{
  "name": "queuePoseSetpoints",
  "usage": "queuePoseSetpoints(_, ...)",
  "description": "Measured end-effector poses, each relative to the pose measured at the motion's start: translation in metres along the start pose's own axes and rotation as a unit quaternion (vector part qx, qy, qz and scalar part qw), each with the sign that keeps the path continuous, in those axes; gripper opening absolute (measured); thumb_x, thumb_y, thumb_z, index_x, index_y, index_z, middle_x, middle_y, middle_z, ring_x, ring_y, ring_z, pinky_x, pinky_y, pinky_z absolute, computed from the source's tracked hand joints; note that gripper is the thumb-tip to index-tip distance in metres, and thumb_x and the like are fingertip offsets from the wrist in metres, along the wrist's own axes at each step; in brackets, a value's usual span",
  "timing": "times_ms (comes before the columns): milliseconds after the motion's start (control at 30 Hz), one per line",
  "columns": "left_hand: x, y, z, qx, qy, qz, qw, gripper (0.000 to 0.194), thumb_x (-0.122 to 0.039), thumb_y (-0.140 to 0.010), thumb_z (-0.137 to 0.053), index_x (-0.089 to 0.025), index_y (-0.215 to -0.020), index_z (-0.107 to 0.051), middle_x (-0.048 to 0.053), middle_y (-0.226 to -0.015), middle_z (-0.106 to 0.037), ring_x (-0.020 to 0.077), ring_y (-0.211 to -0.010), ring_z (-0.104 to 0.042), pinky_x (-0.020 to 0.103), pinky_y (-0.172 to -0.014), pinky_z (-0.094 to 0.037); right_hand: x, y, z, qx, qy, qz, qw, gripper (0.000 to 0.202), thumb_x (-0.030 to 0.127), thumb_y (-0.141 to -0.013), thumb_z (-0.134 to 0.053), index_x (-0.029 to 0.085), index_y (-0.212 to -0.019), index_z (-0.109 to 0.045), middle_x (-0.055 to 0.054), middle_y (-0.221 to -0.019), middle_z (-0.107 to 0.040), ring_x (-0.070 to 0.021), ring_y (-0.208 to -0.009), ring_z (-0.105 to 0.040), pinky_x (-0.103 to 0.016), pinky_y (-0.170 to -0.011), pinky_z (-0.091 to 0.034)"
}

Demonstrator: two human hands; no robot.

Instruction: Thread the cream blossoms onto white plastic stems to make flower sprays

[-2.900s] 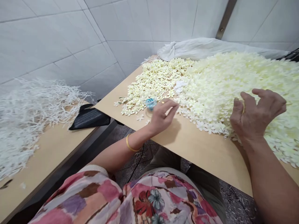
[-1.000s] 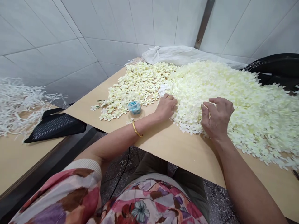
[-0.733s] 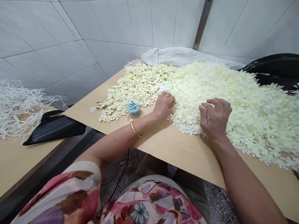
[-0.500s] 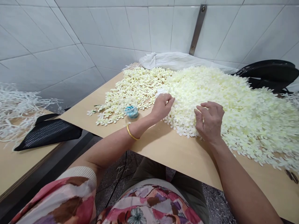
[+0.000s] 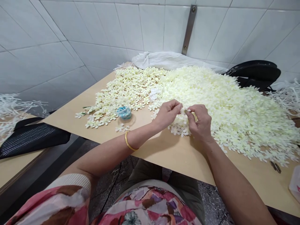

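Note:
My left hand [image 5: 167, 114] and my right hand [image 5: 200, 122] meet at the front edge of a large heap of pale yellow-white flowers [image 5: 211, 90]. Both are closed, fingertips pinching a small white flower [image 5: 184, 110] between them. To the left lies a looser spread of similar flowers [image 5: 126, 87]. A small clear cup with blue and white contents [image 5: 124, 112] stands left of my left hand, and a few separate flowers [image 5: 122, 127] lie just in front of it.
White stringy stems and a black mesh bag [image 5: 35, 139] are at the far left. A white cloth [image 5: 168, 60] and a black round object [image 5: 254, 73] lie behind the heap. Small dark metal pieces [image 5: 275, 167] and a pale container [image 5: 295, 181] sit at right.
My hands have come together and now pinch a flower between them. A few flowers now lie by the cup. The view has shifted slightly to the right.

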State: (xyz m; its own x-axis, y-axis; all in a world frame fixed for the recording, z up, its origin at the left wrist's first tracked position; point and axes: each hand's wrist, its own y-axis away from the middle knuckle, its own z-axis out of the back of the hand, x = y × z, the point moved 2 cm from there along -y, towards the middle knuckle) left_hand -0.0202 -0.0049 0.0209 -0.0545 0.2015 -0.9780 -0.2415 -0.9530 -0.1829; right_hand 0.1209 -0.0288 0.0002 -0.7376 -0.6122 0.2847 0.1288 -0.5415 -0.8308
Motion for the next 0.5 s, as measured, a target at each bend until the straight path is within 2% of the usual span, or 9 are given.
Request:
queuePoseSetpoints(100, 0.004, 0.002, -0.001, 0.007, 0.073, 0.078, 0.994, 0.025, -0.034, -0.084, -0.054, -0.014, -0.069, -0.056, 0.0, -0.061, -0.057, 0.0079, -0.058, -0.052, 0.022, -0.056, -0.036, 0.004, -0.001, 0.003, -0.038, 0.067, 0.046, 0.996, 0.007, 0.019, -0.083, -0.052, 0.021, -0.082, -0.058, -0.003, -0.074, -0.062, -0.0175, -0.079, -0.055, -0.034, -0.076, -0.041)
queuePoseSetpoints(200, 0.008, 0.008, -0.004, 0.052, 0.189, 0.162, 0.967, 0.03, -0.04, -0.079, -0.06, -0.013, -0.068, -0.057, 0.003, -0.063, -0.06, 0.0094, -0.057, -0.058, 0.022, -0.053, -0.038, 0.009, -0.001, 0.006, -0.041, 0.101, 0.095, 0.99, 0.008, 0.015, -0.08, -0.055, 0.022, -0.081, -0.058, -0.001, -0.072, -0.062, -0.0177, -0.08, -0.055, -0.035, -0.079, -0.039)
queuePoseSetpoints(300, 0.01, 0.017, -0.004, 0.045, 0.274, 0.201, 0.939, 0.016, -0.024, -0.077, -0.064, -0.013, -0.07, -0.055, 0.002, -0.06, -0.062, 0.0091, -0.053, -0.059, 0.02, -0.05, -0.039, 0.015, 0.0, 0.006, 0.001, 0.089, 0.139, 0.986, 0.014, 0.012, -0.079, -0.053, 0.022, -0.086, -0.059, -0.002, -0.074, -0.062, -0.018, -0.082, -0.055, -0.035, -0.079, -0.039)
queuePoseSetpoints(367, 0.013, 0.024, 0.001, 0.029, 0.284, 0.223, 0.932, 0.005, -0.012, -0.075, -0.06, -0.012, -0.073, -0.055, 0.001, -0.057, -0.061, 0.0085, -0.051, -0.059, 0.018, -0.049, -0.04, 0.018, 0.001, 0.004, 0.049, 0.074, 0.166, 0.982, 0.017, 0.012, -0.079, -0.053, 0.021, -0.092, -0.059, -0.003, -0.078, -0.063, -0.0187, -0.084, -0.054, -0.035, -0.078, -0.039)
queuePoseSetpoints(500, 0.022, 0.041, 0.026, -0.007, 0.22, 0.231, 0.948, 0.008, -0.005, -0.069, -0.057, -0.011, -0.075, -0.056, 0.0, -0.054, -0.059, 0.0078, -0.048, -0.058, 0.018, -0.05, -0.042, 0.022, 0.004, -0.001, 0.126, 0.048, 0.198, 0.971, 0.018, 0.021, -0.08, -0.057, 0.019, -0.099, -0.059, -0.006, -0.085, -0.064, -0.0204, -0.088, -0.053, -0.036, -0.079, -0.04)
